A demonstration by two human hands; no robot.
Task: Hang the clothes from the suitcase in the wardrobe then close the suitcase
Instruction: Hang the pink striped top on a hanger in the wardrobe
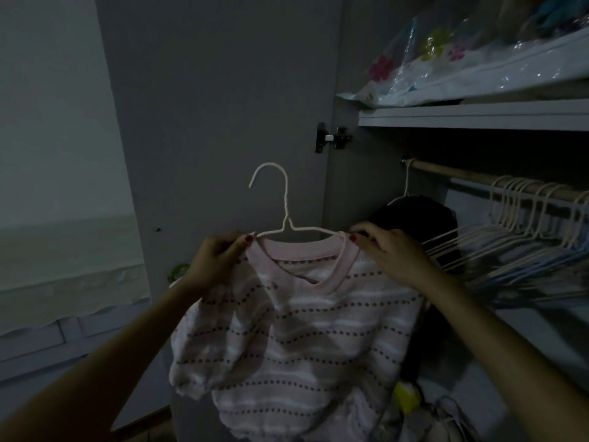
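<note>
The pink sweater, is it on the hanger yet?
Yes. The sweater sits on the hanger, whose hook sticks out above its collar.

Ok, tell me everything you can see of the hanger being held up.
The hanger is thin and white, wire-like, with an open curved hook at the top, a short neck and two sloping shoulders. It stands upright in front of the wardrobe door, not yet on the rail. Its shoulders run into the neck of a pink striped sweater, which hangs from it. The left hand pinches the sweater at one shoulder end and the right hand at the other.
</note>
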